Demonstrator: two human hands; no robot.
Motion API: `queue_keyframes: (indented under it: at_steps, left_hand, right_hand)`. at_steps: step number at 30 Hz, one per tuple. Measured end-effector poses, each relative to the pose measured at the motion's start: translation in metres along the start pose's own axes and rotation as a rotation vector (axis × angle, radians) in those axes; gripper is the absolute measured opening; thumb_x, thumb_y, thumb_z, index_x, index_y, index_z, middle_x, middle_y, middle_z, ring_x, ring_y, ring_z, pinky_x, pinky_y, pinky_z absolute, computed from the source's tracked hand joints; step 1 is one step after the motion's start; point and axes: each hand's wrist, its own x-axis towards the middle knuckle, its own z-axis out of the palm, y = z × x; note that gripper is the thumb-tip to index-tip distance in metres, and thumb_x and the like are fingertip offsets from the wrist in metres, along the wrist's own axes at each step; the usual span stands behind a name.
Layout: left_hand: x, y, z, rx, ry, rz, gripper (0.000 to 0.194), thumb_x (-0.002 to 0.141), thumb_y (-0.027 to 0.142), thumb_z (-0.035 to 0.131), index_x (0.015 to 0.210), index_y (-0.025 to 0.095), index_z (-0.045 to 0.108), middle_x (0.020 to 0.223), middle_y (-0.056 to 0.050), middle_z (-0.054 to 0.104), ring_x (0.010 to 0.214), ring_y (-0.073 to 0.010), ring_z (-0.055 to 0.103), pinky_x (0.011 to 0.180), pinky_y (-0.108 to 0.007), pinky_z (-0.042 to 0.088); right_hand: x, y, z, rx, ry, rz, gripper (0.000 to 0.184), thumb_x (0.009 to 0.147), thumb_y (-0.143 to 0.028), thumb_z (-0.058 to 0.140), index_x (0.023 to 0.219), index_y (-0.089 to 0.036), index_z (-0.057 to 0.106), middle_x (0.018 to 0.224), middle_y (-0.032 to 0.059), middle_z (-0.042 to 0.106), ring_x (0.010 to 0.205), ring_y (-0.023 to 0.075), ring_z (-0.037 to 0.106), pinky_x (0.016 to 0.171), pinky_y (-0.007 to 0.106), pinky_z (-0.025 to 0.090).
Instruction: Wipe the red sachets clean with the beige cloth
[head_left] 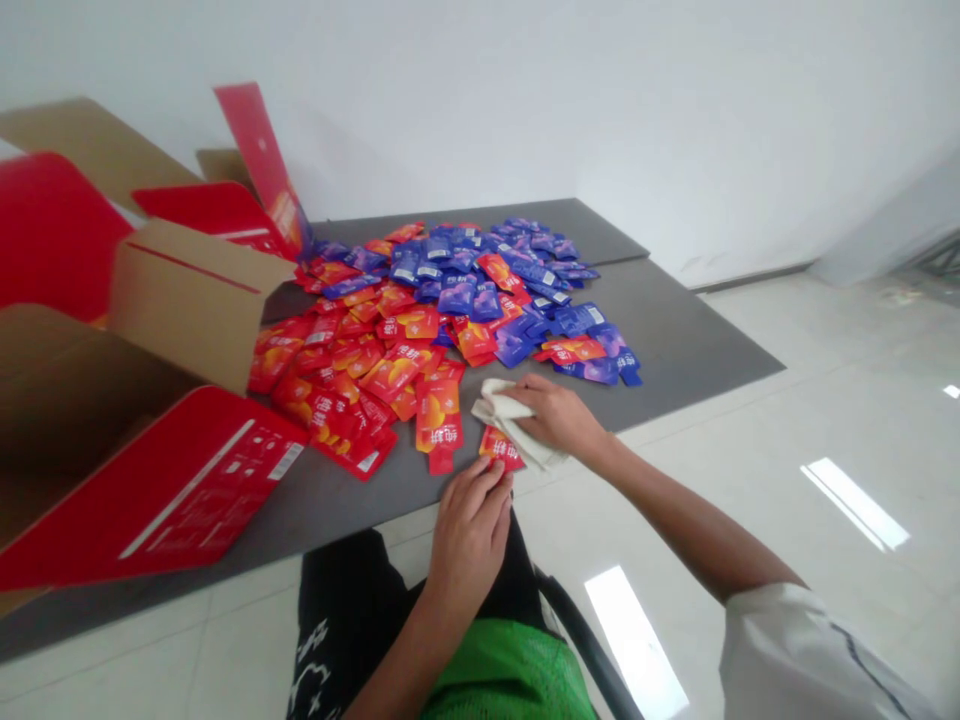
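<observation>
Basically, the red pouch is kept steady, it seems, near the table's edge by the half-bent left hand (any pinch can't be told), the cloth being gripped over it by the closed right hand.

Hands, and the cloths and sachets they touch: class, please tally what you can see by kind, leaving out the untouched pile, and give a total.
Hands: 2 (left hand, right hand)
Cloth: 1
Red sachet: 1
Total: 4
</observation>
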Motion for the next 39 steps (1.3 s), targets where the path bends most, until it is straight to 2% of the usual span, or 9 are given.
queue_keyframes:
  at_steps: [3,5,10,15,18,24,31,37,39]
  left_hand:
    - [0.000,-0.001,0.000,0.001,0.005,0.002,0.038,0.097,0.010,0.058,0.133,0.020,0.062,0.132,-0.010,0.068,0.133,-0.0284,0.057,0.107,-0.050,0.052]
    - [-0.001,-0.001,0.001,-0.004,0.001,0.000,0.038,0.097,0.010,0.057,0.133,0.020,0.063,0.131,-0.011,0.068,0.132,-0.0283,0.057,0.107,-0.050,0.052]
    - [-0.001,0.000,0.001,0.005,0.001,-0.036,0.026,0.096,0.011,0.059,0.119,0.020,0.069,0.117,-0.010,0.071,0.123,-0.0287,0.062,0.105,-0.050,0.053]
    - [-0.001,-0.002,0.001,0.013,-0.008,0.007,0.038,0.096,0.009,0.058,0.132,0.019,0.063,0.132,-0.011,0.068,0.133,-0.0285,0.056,0.109,-0.050,0.050]
    - [-0.001,-0.001,0.001,0.023,-0.006,0.004,0.037,0.095,0.009,0.059,0.131,0.018,0.064,0.131,-0.011,0.069,0.132,-0.0280,0.057,0.108,-0.049,0.051]
    - [-0.001,0.000,0.002,0.022,-0.010,-0.039,0.030,0.095,0.009,0.059,0.121,0.020,0.069,0.119,-0.010,0.072,0.124,-0.0289,0.062,0.106,-0.049,0.051]
    - [-0.001,-0.002,0.001,-0.006,-0.018,-0.010,0.038,0.096,0.009,0.058,0.133,0.019,0.063,0.133,-0.011,0.068,0.133,-0.0286,0.056,0.109,-0.050,0.049]
    - [0.001,0.001,-0.001,0.011,-0.011,-0.037,0.023,0.095,0.010,0.060,0.114,0.018,0.071,0.114,-0.011,0.072,0.119,-0.0292,0.063,0.104,-0.050,0.052]
    - [0.001,0.001,-0.001,0.008,-0.018,-0.036,0.025,0.096,0.011,0.059,0.116,0.018,0.070,0.116,-0.011,0.072,0.121,-0.0289,0.062,0.105,-0.050,0.052]
  right_hand:
    - [0.013,0.011,-0.013,-0.074,0.058,0.060,0.038,0.098,-0.022,0.062,0.135,-0.022,0.068,0.122,0.0105,0.068,0.102,0.0218,0.069,0.081,0.026,0.052]
    - [0.005,0.001,-0.015,-0.050,0.046,0.011,0.042,0.097,-0.019,0.062,0.138,-0.024,0.066,0.124,0.0093,0.067,0.102,0.0209,0.069,0.082,0.026,0.052]
    - [-0.025,-0.026,0.004,0.087,-0.089,-0.128,0.043,0.094,-0.021,0.066,0.136,-0.029,0.067,0.124,0.0051,0.069,0.102,0.0195,0.070,0.081,0.025,0.053]
    - [0.007,0.007,-0.004,-0.019,0.047,0.028,0.038,0.096,-0.021,0.063,0.133,-0.023,0.069,0.121,0.0089,0.068,0.101,0.0206,0.069,0.082,0.026,0.052]
    - [0.010,0.007,-0.014,-0.054,0.092,0.019,0.040,0.096,-0.018,0.062,0.135,-0.022,0.068,0.122,0.0099,0.068,0.101,0.0212,0.069,0.081,0.026,0.052]
    - [-0.026,-0.026,0.003,0.088,-0.078,-0.139,0.043,0.094,-0.019,0.065,0.136,-0.031,0.067,0.123,0.0053,0.069,0.101,0.0192,0.070,0.079,0.024,0.053]
    - [0.013,0.013,-0.012,-0.058,0.083,0.021,0.040,0.096,-0.017,0.062,0.135,-0.021,0.068,0.121,0.0099,0.068,0.102,0.0218,0.069,0.083,0.026,0.053]
    - [-0.029,-0.028,0.002,0.054,-0.044,-0.153,0.046,0.094,-0.018,0.063,0.138,-0.030,0.065,0.122,0.0045,0.069,0.101,0.0190,0.070,0.077,0.024,0.053]
    - [-0.030,-0.028,0.009,0.072,-0.058,-0.141,0.043,0.095,-0.019,0.064,0.136,-0.029,0.067,0.124,0.0048,0.069,0.102,0.0192,0.070,0.079,0.024,0.053]
